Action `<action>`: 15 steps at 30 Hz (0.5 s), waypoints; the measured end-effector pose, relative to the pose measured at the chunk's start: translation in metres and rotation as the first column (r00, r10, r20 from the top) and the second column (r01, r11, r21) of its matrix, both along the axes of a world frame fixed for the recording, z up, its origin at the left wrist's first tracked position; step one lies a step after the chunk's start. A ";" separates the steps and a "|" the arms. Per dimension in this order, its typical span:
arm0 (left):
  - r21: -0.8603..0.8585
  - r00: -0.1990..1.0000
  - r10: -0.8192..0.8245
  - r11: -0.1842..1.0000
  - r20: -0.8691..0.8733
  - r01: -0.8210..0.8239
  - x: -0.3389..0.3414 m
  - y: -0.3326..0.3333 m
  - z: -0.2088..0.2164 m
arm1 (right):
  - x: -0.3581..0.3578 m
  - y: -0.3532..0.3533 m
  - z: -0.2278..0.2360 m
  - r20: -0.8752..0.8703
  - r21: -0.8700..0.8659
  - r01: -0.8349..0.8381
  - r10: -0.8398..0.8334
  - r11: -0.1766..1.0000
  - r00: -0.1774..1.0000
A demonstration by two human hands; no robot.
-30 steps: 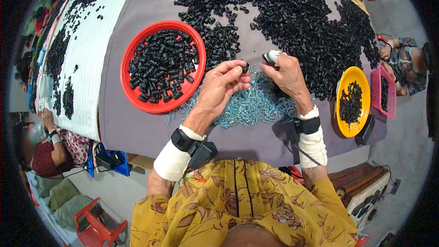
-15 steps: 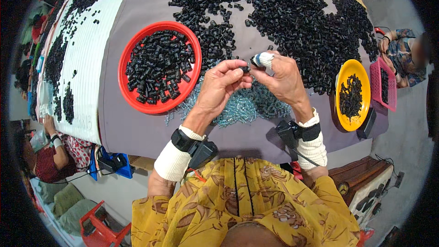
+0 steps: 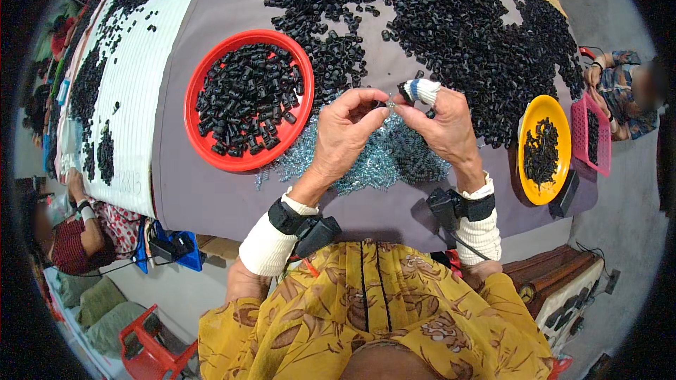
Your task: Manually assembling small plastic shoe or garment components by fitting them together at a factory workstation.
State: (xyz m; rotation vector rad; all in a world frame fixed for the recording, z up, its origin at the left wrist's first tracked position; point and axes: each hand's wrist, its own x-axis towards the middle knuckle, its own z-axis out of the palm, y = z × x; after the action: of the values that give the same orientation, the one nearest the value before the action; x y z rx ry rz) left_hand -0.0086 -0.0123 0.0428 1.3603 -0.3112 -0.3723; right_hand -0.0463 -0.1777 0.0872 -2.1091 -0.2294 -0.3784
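Pinched between thumb and fingertips of the left hand [image 3: 345, 130]: a tiny clear part [image 3: 389, 100], too small to tell apart. Meeting it from the other side, the right hand [image 3: 445, 125], clasping a small black piece [image 3: 406, 91] beside its white-wrapped forefinger. Directly under both hands, a heap of bluish springs [image 3: 380, 158]. Left of the fingers, a round red tray [image 3: 204, 142] of black pieces; farther right, a yellow dish [image 3: 556, 123].

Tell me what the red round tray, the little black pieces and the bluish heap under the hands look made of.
Red round tray: likely moulded plastic, smooth, slightly glossy rim. Black pieces: probably plastic or rubber, matte, short tubular bits. Bluish heap: seemingly metal springs or clips, glinting silver-blue; too small to confirm.
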 end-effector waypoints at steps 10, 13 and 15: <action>0.273 0.873 0.000 0.950 0.489 -0.153 -0.003 0.000 0.006 | -0.003 0.000 -0.001 -0.063 -0.058 -0.048 0.045 0.997 0.997; 0.366 0.875 -0.070 0.922 0.480 -0.126 -0.006 0.002 0.008 | -0.006 -0.001 -0.001 -0.111 -0.085 -0.067 0.057 0.994 0.992; 0.337 0.831 -0.082 0.932 0.551 -0.131 -0.011 0.001 0.003 | -0.012 -0.003 -0.002 -0.088 -0.149 -0.077 0.064 0.986 0.994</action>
State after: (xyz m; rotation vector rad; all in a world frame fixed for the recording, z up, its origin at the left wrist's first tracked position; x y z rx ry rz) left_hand -0.0200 -0.0111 0.0455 1.8299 -0.7388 0.0112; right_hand -0.0585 -0.1809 0.0852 -2.2543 -0.2914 -0.2372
